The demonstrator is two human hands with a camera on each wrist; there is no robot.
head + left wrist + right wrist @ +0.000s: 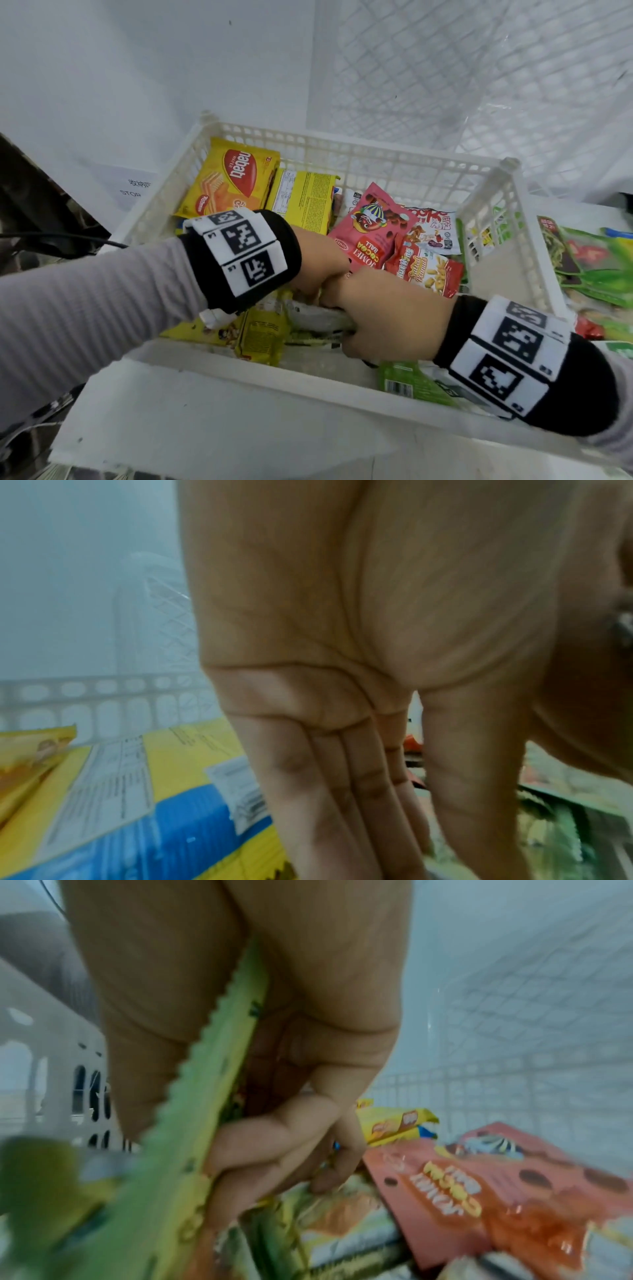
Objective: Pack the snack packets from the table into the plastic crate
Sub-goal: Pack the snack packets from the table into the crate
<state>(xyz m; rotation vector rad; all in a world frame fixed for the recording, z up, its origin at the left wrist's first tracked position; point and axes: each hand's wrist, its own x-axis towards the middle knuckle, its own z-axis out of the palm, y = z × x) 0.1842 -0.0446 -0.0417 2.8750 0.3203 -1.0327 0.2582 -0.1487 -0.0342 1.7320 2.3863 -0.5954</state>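
Snack packets fill the white perforated plastic crate point(359, 161), which stands on the white bench point(191, 411) with its far rim close against a white lattice panel point(479, 68). Both hands reach down into the near middle of the crate, knuckles touching. The right hand point(387, 315) has its fingers point(274, 1139) curled round a green packet with a serrated edge point(205, 1085), clamped between thumb and fingers; that packet sits low in the crate against the near wall. The left hand point(318, 260) has its fingers point(329, 791) straight and together, pointing down, tips pressing among the packets just beside the right fingers.

Beyond the left fingers lies a yellow wafer packet reading "nabati WAFER" point(229, 178), leaning at the far left wall, with a yellow packet showing its printed back panel point(305, 198) beside it. Beyond the right fingers lies a pink bag marked "JOMEI COCOA BALL" point(370, 226), and touching it a red packet reading "Salted Peanuts" point(424, 270). Little bare floor shows inside the crate; the packets overlap from wall to wall. Outside the right wall, more green packets point(596, 260) lie on the bench. A white sheet reading "STOR" point(133, 188) lies past the left wall.
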